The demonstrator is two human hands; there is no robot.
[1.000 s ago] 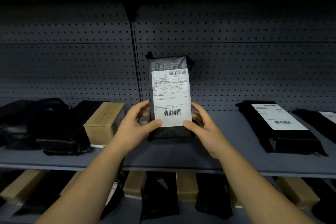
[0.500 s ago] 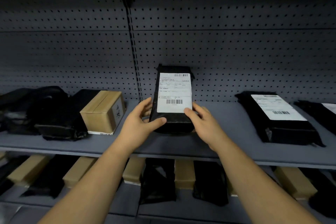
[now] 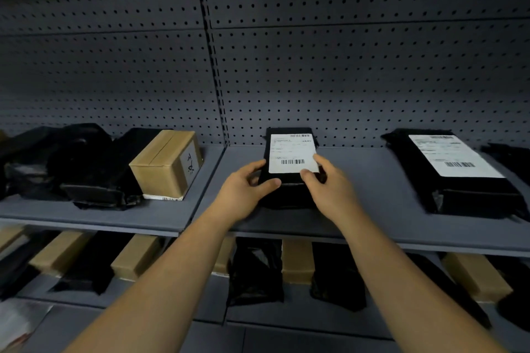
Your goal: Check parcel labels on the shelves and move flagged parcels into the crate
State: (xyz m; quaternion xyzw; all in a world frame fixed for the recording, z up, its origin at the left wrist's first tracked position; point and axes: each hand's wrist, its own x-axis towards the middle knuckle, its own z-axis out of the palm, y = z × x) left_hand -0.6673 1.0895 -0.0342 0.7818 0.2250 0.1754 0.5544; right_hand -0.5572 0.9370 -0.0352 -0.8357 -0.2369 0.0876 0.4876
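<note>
One wide-angle head camera is looking forward and slightly downward, facing the grey pegboard wall [image 3: 358, 80] almost squarely. It is sitting near the upper shelf [image 3: 372, 209], close enough that the left hand [image 3: 243, 190] and right hand [image 3: 329, 190] are holding the parcel [image 3: 289, 192] at mid-frame, while a lower shelf [image 3: 298, 318] is showing along the bottom.

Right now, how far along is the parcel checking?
Done: nothing I can confirm; no crate is in view. In hand: the left hand and right hand grip a labelled black parcel at the shelf. Left: the cardboard box, the large black parcel and the lower-shelf parcels.
</note>
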